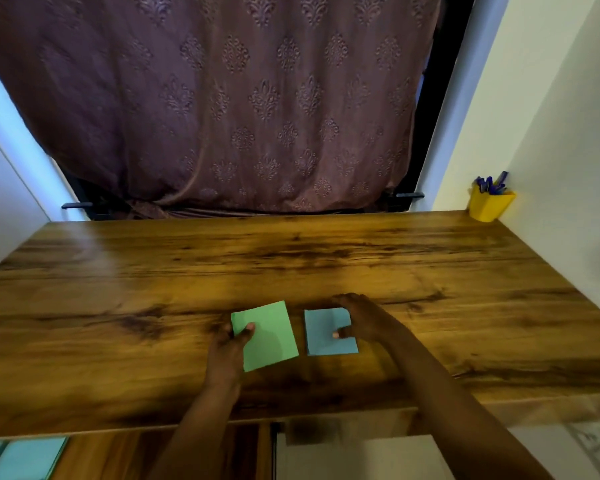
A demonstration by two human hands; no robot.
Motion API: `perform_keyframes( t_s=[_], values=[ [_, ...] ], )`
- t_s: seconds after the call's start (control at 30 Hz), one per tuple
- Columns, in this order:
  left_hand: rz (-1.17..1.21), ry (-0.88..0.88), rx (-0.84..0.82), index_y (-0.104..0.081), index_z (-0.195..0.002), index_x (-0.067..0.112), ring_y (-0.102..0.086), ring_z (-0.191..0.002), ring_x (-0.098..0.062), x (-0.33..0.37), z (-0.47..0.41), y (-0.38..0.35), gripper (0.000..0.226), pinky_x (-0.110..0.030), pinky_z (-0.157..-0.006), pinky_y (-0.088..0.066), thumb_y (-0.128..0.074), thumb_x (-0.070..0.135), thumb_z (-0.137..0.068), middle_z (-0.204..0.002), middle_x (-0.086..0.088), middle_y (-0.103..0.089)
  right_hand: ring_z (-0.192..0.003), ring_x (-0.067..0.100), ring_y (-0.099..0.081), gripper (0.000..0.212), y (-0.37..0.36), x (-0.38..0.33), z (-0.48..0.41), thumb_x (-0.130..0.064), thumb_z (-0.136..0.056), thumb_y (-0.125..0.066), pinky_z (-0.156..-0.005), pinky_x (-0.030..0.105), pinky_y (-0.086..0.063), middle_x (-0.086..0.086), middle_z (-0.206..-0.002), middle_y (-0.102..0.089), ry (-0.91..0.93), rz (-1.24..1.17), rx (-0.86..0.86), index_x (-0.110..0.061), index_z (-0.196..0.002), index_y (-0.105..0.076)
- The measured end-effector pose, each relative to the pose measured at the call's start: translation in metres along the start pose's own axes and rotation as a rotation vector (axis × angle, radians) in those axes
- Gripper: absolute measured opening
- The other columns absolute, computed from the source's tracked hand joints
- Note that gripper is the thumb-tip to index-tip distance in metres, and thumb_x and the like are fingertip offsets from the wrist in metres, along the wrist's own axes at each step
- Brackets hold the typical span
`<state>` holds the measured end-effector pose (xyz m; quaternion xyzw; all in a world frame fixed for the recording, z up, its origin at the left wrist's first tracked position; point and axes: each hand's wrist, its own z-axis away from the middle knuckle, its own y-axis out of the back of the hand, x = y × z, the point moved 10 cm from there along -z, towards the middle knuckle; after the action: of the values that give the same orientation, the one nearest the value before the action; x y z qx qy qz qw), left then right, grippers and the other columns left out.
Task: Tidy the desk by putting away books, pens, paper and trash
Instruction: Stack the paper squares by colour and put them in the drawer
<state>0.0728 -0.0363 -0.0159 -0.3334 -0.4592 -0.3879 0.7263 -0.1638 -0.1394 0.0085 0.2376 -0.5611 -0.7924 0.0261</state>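
— Near the bench's front edge, what is out?

— Two loose papers, side by side, just apart: a green rectangular paper sheet (269,336) on the left and a blue rectangular paper sheet (326,332) on the right. Both lie on the brown wood-grain bench (291,258).

— Grips?

— Left grip (231,344) pinches the green sheet's near-left corner, thumb on top. That sheet sits skewed and looks uncreased. Right grip (357,320) is clamped on the blue sheet's right side, thumb on its face, fingers arched over the far corner. Cannot tell if either sheet is lifted.

— Progress?

— Late, I judge. Blue pens (492,185) stand in a yellow plastic cup (489,206) at the far right corner. No books or trash visible. Papers are left to stow.
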Motion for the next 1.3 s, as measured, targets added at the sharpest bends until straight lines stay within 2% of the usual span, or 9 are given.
perform_keyframes(
  t_s=[0.23,0.37,0.5,0.6,0.7,0.77,1.03,1.13,1.3],
  values=[
    [0.164,0.093,0.025,-0.055,-0.114,0.018,-0.058,-0.087,-0.025,-0.015,0.011,0.015,0.019,-0.038,-0.07,-0.046,-0.05,0.018,-0.096,-0.104,-0.009,-0.061,-0.124,0.029,-0.038,0.088,-0.006,0.0,-0.012,-0.041,-0.064,-0.082,-0.098,0.037,-0.038,0.012,-0.133,-0.042,-0.038,0.157,-0.058,-0.011,-0.137,-0.041],
    [0.262,0.172,-0.011,-0.053,-0.121,0.017,-0.059,-0.09,-0.027,-0.023,0.019,0.014,0.024,-0.039,-0.068,-0.048,-0.048,0.019,-0.097,-0.108,-0.011,-0.061,-0.119,0.029,-0.044,0.062,-0.002,0.008,-0.011,-0.034,-0.075,-0.076,-0.093,0.036,-0.041,0.012,-0.128,-0.049,-0.065,0.073,-0.01,-0.011,-0.127,-0.052],
    [0.434,0.299,-0.058,-0.048,-0.128,0.014,-0.061,-0.096,-0.029,-0.033,0.023,0.011,0.032,-0.042,-0.072,-0.05,-0.048,0.02,-0.097,-0.117,-0.015,-0.061,-0.093,0.021,-0.058,0.024,0.019,0.02,0.012,-0.014,-0.088,-0.063,-0.063,0.021,-0.044,0.007,-0.102,-0.062,-0.118,-0.398,0.133,-0.003,-0.109,-0.063],
    [0.52,0.322,-0.115,-0.048,-0.13,0.014,-0.063,-0.1,-0.028,-0.035,0.025,0.006,0.035,-0.037,-0.066,-0.057,-0.048,0.024,-0.096,-0.121,-0.015,-0.062,-0.073,0.016,-0.058,0.017,0.034,0.02,0.04,-0.005,-0.09,-0.059,-0.048,0.012,-0.043,0.006,-0.082,-0.062,-0.161,-0.939,0.242,0.004,-0.104,-0.061],
    [0.543,0.316,-0.17,-0.052,-0.125,0.011,-0.068,-0.089,-0.025,-0.034,0.03,-0.007,0.031,-0.033,-0.057,-0.059,-0.047,0.023,-0.096,-0.104,-0.012,-0.07,-0.066,0.006,-0.059,0.015,0.031,-0.002,0.058,-0.003,-0.089,-0.059,-0.047,0.012,-0.047,0.001,-0.078,-0.064,-0.153,-1.162,0.308,-0.001,-0.104,-0.061],
    [0.543,0.317,-0.202,-0.054,-0.122,0.01,-0.071,-0.08,-0.023,-0.034,0.035,-0.018,0.029,-0.032,-0.056,-0.058,-0.047,0.023,-0.096,-0.095,-0.01,-0.073,-0.067,0.007,-0.06,0.015,0.017,-0.019,0.061,-0.003,-0.087,-0.062,-0.048,0.013,-0.048,0.001,-0.08,-0.065,-0.162,-1.183,0.338,-0.003,-0.102,-0.062],
    [0.445,0.179,-0.28,-0.057,-0.116,0.014,-0.067,-0.091,-0.026,-0.02,0.042,-0.03,0.025,-0.036,-0.064,-0.059,-0.049,0.024,-0.095,-0.108,-0.013,-0.068,-0.089,0.004,-0.061,0.021,-0.018,-0.055,0.069,-0.021,-0.086,-0.066,-0.064,0.022,-0.057,-0.006,-0.098,-0.062,-0.162,-0.894,0.519,-0.019,-0.106,-0.059],
    [0.398,0.136,-0.265,-0.057,-0.115,0.015,-0.066,-0.094,-0.026,-0.017,0.042,-0.029,0.022,-0.036,-0.071,-0.055,-0.049,0.016,-0.095,-0.106,-0.011,-0.069,-0.085,0.003,-0.062,0.019,-0.02,-0.061,0.069,-0.02,-0.087,-0.065,-0.058,0.018,-0.056,0.0,-0.104,-0.065,-0.151,-0.898,0.559,-0.017,-0.105,-0.059],
    [0.439,0.133,-0.207,-0.056,-0.114,0.014,-0.064,-0.092,-0.025,-0.021,0.039,-0.024,0.022,-0.031,-0.062,-0.058,-0.044,0.008,-0.096,-0.104,-0.011,-0.067,-0.085,0.004,-0.06,0.028,-0.032,-0.069,0.065,-0.019,-0.088,-0.064,-0.056,0.015,-0.054,0.005,-0.112,-0.064,-0.138,-0.919,0.498,-0.016,-0.115,-0.056]
  ],
)
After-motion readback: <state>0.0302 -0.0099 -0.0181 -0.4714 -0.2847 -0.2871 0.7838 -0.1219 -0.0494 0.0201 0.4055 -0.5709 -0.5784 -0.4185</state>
